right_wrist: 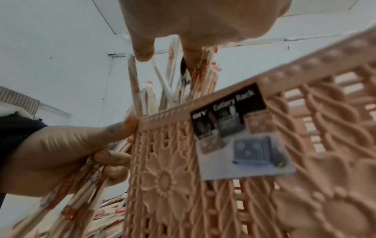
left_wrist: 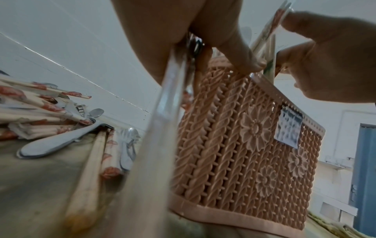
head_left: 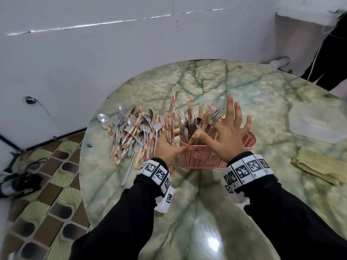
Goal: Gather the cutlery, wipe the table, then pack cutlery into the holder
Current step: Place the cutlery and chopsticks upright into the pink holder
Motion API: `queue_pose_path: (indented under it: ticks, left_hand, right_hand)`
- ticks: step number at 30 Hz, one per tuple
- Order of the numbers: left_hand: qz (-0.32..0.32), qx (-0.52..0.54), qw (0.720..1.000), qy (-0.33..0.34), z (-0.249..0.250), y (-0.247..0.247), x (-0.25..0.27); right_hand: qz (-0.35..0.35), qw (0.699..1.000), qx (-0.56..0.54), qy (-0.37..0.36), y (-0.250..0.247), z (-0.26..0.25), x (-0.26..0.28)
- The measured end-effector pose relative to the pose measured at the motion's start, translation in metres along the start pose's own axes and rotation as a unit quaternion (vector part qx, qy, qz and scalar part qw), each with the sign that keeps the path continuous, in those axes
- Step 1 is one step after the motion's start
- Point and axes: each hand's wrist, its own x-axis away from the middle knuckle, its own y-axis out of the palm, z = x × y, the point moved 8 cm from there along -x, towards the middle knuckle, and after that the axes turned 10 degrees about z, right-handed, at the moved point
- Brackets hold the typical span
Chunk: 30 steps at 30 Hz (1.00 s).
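Both hands work at the pink perforated plastic cutlery holder (head_left: 199, 156) on the round green marbled table (head_left: 216, 212).

The left hand (head_left: 167, 149) grips a bundle of paper-sleeved wooden chopsticks (right_wrist: 85, 180), thumb against the holder's rim; only the right wrist view shows those curled fingers. The right hand (head_left: 228, 136) pinches one sleeved chopstick (head_left: 195, 136) standing among forks, spoons and chopsticks in the holder, its other three fingers spread. Only the head view shows the loose pile of steel spoons, forks and wrapped chopsticks (head_left: 131, 132), too many to count, left of the holder, one clear plastic lidded container (head_left: 317, 123) and one folded yellow cloth (head_left: 319, 166). The right wrist view alone shows one printed label (right_wrist: 238, 133) reading "Cutlery Rack".
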Motion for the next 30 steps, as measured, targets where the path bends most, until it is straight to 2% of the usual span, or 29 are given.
queue_pose_path:
  ticks: [3,6,10,13,15,17,19,21,23,25,27,30]
  left_hand:
    - [-0.003,0.006,1.0,-0.005,-0.001,-0.001,0.0]
    - [-0.01,0.01,1.0,-0.003,0.006,-0.001,0.005]
    - [-0.019,0.014,1.0,-0.003,0.004,0.001,0.004]
    - [-0.013,0.019,1.0,0.0,0.002,0.0,0.001]
    - [-0.014,0.024,1.0,0.003,0.002,0.0,0.0]
    - [-0.013,0.028,1.0,0.004,0.001,0.0,0.0]
    - [-0.011,0.03,0.999,0.008,0.003,-0.001,0.0]
    - [-0.012,0.026,1.0,0.012,0.004,-0.001,-0.001]
    - [-0.017,0.022,1.0,0.015,0.003,0.001,-0.003]
    - [-0.02,0.009,1.0,0.017,0.001,0.001,-0.004]
    - [-0.024,0.0,0.999,0.02,0.001,0.001,-0.006]
    - [-0.041,0.014,0.999,0.028,0.002,0.002,-0.007]
  right_hand:
    - [0.053,0.999,0.01,-0.004,-0.011,0.001,-0.005]
    - [0.136,0.988,0.048,-0.052,-0.027,-0.005,-0.006]
    - [0.125,0.986,0.072,-0.08,-0.039,-0.007,-0.015]
    - [0.13,0.99,0.022,-0.055,-0.057,0.001,-0.026]
    - [0.094,0.992,-0.082,0.004,-0.058,0.017,-0.031]
    - [-0.04,0.98,-0.187,0.058,-0.038,0.034,-0.026]
    - [-0.216,0.959,-0.16,0.086,-0.006,0.041,-0.006]
    - [-0.313,0.945,-0.082,0.046,0.019,0.038,0.012]
    - [-0.296,0.954,-0.043,-0.001,0.032,0.025,0.014]
    - [-0.265,0.962,-0.06,0.008,0.038,0.009,0.01]
    - [-0.241,0.961,-0.127,0.052,0.051,-0.007,0.004]
    - [-0.162,0.932,-0.28,0.162,0.06,-0.02,-0.003]
